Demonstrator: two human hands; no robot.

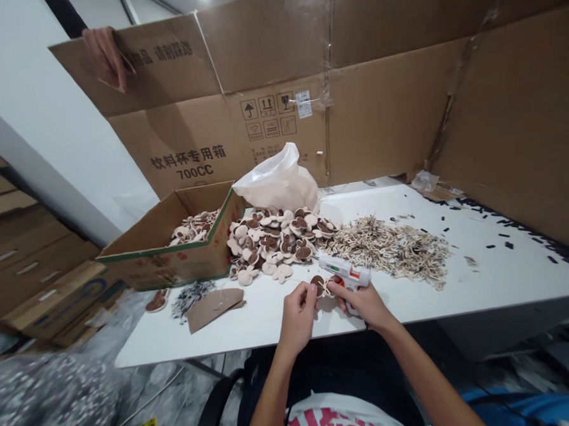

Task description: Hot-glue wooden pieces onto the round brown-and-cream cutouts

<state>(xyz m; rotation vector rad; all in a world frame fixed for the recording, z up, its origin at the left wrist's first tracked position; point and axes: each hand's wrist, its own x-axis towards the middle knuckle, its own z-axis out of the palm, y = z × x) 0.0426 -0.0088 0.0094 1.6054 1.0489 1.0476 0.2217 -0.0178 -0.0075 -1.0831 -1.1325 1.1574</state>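
Note:
My left hand (299, 309) is closed in a pinch on a small round brown-and-cream piece (318, 285) just above the white table's (252, 329) near edge. My right hand (360, 301) is wrapped round a white glue gun (345, 271), whose nozzle points left at that piece. Right behind my hands lies a heap of the same brown-and-cream pieces (279, 239). A pile of thin pale strips (395, 245) spreads to the right of the heap.
An open cardboard box (172, 260) with more pieces stands at the table's left. A white plastic bag (278, 181) sits behind the heap. Cardboard walls (393, 105) surround the table; another person's hand (107, 57) grips the top left flap. Cardboard scraps (213, 306) lie front left.

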